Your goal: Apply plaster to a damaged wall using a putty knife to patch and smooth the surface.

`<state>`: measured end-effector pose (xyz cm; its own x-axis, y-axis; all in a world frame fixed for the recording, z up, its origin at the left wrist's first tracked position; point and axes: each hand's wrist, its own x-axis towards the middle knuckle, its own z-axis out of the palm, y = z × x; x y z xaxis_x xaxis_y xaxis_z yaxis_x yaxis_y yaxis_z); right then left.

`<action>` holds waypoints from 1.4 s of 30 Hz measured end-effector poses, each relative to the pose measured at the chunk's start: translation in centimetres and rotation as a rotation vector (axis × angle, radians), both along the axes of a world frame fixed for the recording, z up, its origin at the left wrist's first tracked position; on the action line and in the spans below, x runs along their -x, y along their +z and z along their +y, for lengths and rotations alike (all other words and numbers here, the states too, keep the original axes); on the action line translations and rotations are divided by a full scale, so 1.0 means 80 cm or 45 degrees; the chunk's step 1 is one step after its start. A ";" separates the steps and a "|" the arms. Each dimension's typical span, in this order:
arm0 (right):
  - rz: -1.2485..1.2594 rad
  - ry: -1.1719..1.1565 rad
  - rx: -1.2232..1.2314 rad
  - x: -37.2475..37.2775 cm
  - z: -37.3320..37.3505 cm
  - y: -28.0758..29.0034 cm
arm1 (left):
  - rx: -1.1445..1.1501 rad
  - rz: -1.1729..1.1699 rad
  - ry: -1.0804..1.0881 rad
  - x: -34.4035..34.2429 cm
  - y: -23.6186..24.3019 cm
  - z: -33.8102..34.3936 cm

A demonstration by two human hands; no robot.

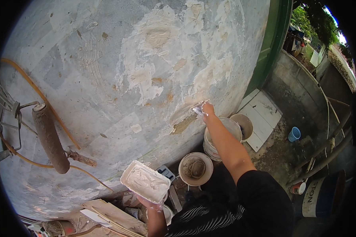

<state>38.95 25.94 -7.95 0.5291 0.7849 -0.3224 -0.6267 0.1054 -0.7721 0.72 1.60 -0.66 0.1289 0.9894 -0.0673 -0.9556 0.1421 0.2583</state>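
From below, my left hand grips a rectangular white tub filled with smooth pale putty. Putty also smears the tub's rim. My right arm reaches out to the grey, patchy wall. There my right hand, closed and spattered with white putty, is at the wall surface. Whatever lies in its fingers is too small and smeared to make out. Just below it is a bare brownish patch, with a streak of putty above. Higher up, rough cream-coloured putty covers part of the wall.
A round bucket with a dark lump inside stands below, beside stacked pale buckets. A dirty paint roller hangs at left near an orange hose. Boards lie at lower left. A blue plastic basket sits at right.
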 end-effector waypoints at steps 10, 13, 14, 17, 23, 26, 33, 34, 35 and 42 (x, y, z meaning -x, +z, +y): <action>-0.038 0.062 0.169 0.006 -0.037 -0.048 | 0.076 0.055 0.072 0.016 -0.037 0.008; -0.091 0.138 0.148 0.022 -0.013 -0.027 | 0.129 -0.058 0.015 0.030 -0.054 0.007; -0.130 0.149 0.099 0.027 -0.006 -0.017 | 0.152 -0.045 0.050 0.032 -0.059 0.005; -0.119 0.151 0.016 0.028 -0.009 -0.001 | 0.258 -0.009 0.161 0.033 -0.066 -0.001; -0.145 0.118 0.021 0.007 -0.048 -0.036 | 0.240 -0.059 0.122 0.035 -0.064 -0.003; -0.143 0.159 0.074 0.003 -0.043 -0.051 | 0.253 -0.028 0.144 0.035 -0.065 -0.001; -0.058 0.052 -0.093 0.018 -0.019 -0.008 | 0.142 0.025 0.180 0.038 -0.063 -0.004; -0.051 0.027 -0.055 0.018 -0.026 -0.004 | 0.160 0.008 0.184 0.038 -0.062 -0.005; -0.051 0.014 -0.049 0.016 -0.033 -0.002 | 0.148 0.006 0.171 0.038 -0.062 -0.005; -0.092 0.142 0.171 0.015 -0.034 -0.020 | 0.138 0.068 0.160 0.033 -0.065 -0.004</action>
<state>37.76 23.21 -9.54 0.4670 0.7924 -0.3924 -0.5709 -0.0687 -0.8182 -1.93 1.31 -5.83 -0.0018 0.9840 -0.1782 -0.9529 0.0523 0.2989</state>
